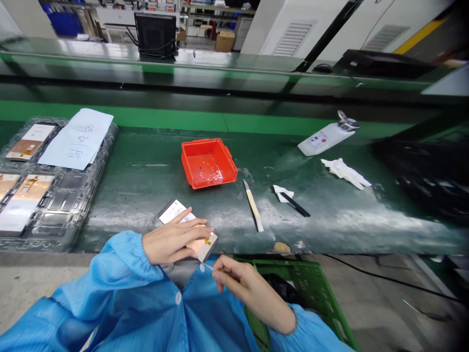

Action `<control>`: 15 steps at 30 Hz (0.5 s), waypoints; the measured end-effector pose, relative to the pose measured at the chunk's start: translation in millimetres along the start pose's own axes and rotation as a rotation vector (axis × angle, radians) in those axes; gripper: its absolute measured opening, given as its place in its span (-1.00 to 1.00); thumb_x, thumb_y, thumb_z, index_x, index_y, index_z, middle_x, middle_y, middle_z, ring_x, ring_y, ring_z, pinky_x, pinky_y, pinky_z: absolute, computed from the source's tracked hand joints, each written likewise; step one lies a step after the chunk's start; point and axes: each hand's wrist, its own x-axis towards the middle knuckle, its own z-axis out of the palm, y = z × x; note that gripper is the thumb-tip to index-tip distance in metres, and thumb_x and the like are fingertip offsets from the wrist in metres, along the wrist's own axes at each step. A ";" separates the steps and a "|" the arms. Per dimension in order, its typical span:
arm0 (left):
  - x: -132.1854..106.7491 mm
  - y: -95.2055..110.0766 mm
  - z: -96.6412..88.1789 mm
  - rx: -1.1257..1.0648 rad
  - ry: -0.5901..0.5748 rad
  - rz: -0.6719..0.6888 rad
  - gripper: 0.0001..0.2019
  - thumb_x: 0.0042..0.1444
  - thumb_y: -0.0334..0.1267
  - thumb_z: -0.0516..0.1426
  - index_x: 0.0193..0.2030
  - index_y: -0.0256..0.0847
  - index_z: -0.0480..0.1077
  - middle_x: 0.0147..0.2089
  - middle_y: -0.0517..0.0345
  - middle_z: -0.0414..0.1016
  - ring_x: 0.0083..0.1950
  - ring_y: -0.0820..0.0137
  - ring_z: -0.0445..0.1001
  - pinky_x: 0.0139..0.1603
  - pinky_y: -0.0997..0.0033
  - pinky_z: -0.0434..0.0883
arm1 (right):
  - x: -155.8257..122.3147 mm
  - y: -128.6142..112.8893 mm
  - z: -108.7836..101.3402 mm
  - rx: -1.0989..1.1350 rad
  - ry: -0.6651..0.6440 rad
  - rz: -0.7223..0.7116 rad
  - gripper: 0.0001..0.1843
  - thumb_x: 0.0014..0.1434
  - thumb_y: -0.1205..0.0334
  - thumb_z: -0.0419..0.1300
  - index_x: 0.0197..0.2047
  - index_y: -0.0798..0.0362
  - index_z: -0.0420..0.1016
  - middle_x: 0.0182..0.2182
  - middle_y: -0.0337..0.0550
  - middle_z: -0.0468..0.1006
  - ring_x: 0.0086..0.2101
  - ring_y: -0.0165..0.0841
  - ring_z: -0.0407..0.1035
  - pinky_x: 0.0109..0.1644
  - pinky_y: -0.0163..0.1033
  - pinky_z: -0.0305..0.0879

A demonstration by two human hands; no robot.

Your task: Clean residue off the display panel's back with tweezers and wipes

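— Green bench top [146,181], scuffed and worn, runs across in front of us. What do we enter first?
— Left hand [172,240]: fingers straight and pressed together, laid flat over a panel [174,211], palm down. One panel, lying at the near edge of the bench, its near corner just past the lip.
— And the right hand [246,288]?
— Curled closed, thumb and forefinger pinching a thin metal tool [208,266]. We log its tip at the panel's near corner; whether it touches, we cannot tell.
— Poses?
— Both forearms come up from below in blue sleeves [117,269]. The left wrist is level on the bench edge. The right hand sits lower, in front of the edge, knuckles up, over a green crate [315,288].
— Counts for the rest?
— One red bin [208,162], open, just behind the panel. One scraper [252,205] with a pale handle, right of the bin. One black stick [296,205], its far end on a small white wipe [281,191]. One crumpled white cloth [346,172] farther right, near one white bottle [324,138] lying on its side.
— Left side?
— Clear plastic trays [73,205], stacked; we cannot count the layers. Three more panels [25,198] show in their pockets. One sheet of paper [76,139] with handwriting lies on top. One dark monitor [156,34] stands on the far bench.
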 end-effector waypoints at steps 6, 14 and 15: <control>-1.2 5.4 3.9 0.053 0.045 -0.026 -0.48 0.31 -0.31 -0.01 0.37 -0.12 -0.08 0.34 -0.04 0.20 0.41 0.22 0.07 0.42 -0.11 -0.27 | -4.4 13.0 8.2 0.185 0.029 0.140 -0.60 0.27 -0.16 0.01 -0.33 0.01 0.34 -0.62 -0.41 0.22 -0.68 -0.51 0.08 -0.64 -0.42 0.01; 0.8 9.7 7.2 0.093 0.068 -0.059 -0.53 0.32 -0.28 -0.03 0.33 -0.18 -0.03 0.35 -0.05 0.18 0.41 0.21 0.05 0.42 -0.12 -0.32 | -4.5 18.9 26.4 0.342 0.164 0.054 -0.53 0.21 -0.24 0.07 -0.41 0.03 0.27 -0.60 -0.42 0.06 -0.56 -0.48 -0.01 -0.49 -0.36 -0.01; 0.9 9.9 7.2 0.093 0.067 -0.058 -0.53 0.33 -0.27 -0.03 0.33 -0.18 -0.02 0.35 -0.05 0.18 0.41 0.20 0.05 0.42 -0.12 -0.32 | -4.7 19.0 28.5 0.367 0.170 0.046 -0.54 0.21 -0.22 0.08 -0.42 0.02 0.25 -0.60 -0.42 0.08 -0.56 -0.48 0.00 -0.48 -0.36 0.00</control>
